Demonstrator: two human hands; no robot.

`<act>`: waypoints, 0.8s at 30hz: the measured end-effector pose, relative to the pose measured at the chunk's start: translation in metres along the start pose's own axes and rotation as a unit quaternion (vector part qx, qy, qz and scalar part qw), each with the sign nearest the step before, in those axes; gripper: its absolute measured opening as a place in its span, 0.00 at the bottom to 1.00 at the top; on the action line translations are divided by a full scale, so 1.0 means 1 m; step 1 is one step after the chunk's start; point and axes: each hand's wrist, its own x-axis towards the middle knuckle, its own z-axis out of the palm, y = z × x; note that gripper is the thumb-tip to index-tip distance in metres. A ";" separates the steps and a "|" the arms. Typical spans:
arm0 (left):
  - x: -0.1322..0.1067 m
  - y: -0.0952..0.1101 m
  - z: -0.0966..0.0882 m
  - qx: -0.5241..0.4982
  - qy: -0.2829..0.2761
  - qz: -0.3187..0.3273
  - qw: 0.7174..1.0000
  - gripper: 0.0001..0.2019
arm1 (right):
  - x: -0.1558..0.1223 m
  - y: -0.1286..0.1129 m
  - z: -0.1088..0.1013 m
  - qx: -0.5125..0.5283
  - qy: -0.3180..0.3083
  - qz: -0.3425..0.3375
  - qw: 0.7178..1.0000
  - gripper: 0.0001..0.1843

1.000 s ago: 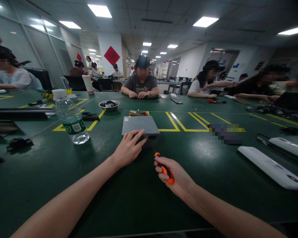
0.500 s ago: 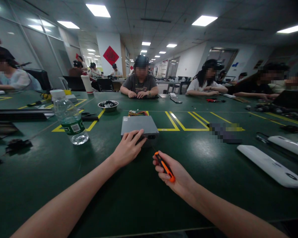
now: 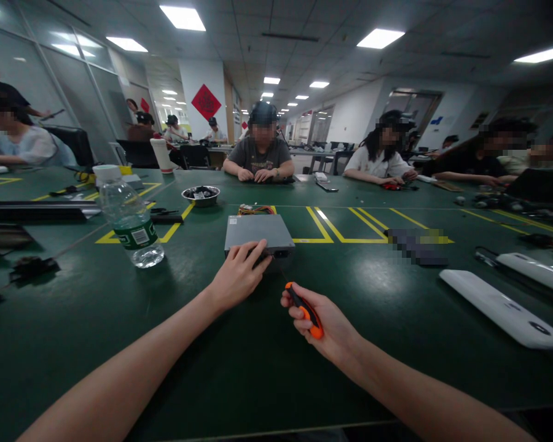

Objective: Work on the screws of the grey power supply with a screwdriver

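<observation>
A flat grey metal box [image 3: 257, 231] with coloured wires at its far side lies on the green table [image 3: 212, 368]. My left hand [image 3: 236, 277] rests on the box's near edge, fingers stretched forward over it. My right hand [image 3: 325, 325] is closed round the orange-and-black handle of a screwdriver [image 3: 304, 310]. Its thin shaft points toward the box's near face, where the tip is hard to make out.
A water bottle [image 3: 129, 218] stands at the left, a metal bowl [image 3: 201, 196] of small parts behind the box. White elongated covers [image 3: 502, 310] lie at the right. Several people sit round the table's far side and left. Yellow lines mark the tabletop.
My right hand with the screwdriver has shifted slightly left and nearer the box. The left hand stays on the box.
</observation>
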 end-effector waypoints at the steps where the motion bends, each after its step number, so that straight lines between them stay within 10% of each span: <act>1: 0.000 0.000 0.000 -0.002 0.001 0.000 1.000 0.16 | 0.000 0.000 0.000 -0.001 -0.002 -0.001 1.000 0.10; 24: 0.000 0.002 0.000 -0.002 0.004 -0.004 1.000 0.16 | -0.001 0.002 0.003 -0.017 0.007 -0.021 1.000 0.10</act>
